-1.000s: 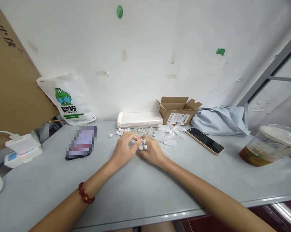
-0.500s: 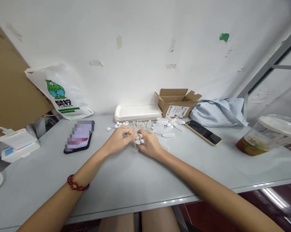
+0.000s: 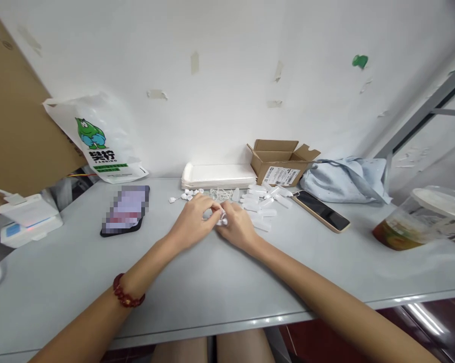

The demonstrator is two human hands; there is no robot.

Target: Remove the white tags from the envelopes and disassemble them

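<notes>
My left hand point(image 3: 195, 219) and my right hand point(image 3: 237, 227) meet over the middle of the table. The right one is closed round small white pieces with thin cord point(image 3: 223, 219), partly hidden by its fingers. Thumb and finger of the left are pinched together against the same spot; what lies between them is too small to make out. Just beyond my left hand is a cluster of small white caps point(image 3: 191, 193). Thin pale cords point(image 3: 220, 194) lie tangled behind my hands. Several translucent plastic tubes point(image 3: 267, 201) are scattered past my right hand.
A stack of white trays point(image 3: 220, 176) and an open cardboard box point(image 3: 276, 169) stand by the wall. Phones lie left point(image 3: 125, 209) and right point(image 3: 322, 212). A drink container point(image 3: 399, 232), blue cloth bag point(image 3: 344, 179), printed plastic bag point(image 3: 99, 141) and white charger point(image 3: 31, 222) surround them.
The view has shifted slightly. My hands stay together in the middle, with the fingers drawn more tightly round the white pieces, so less of them shows.
</notes>
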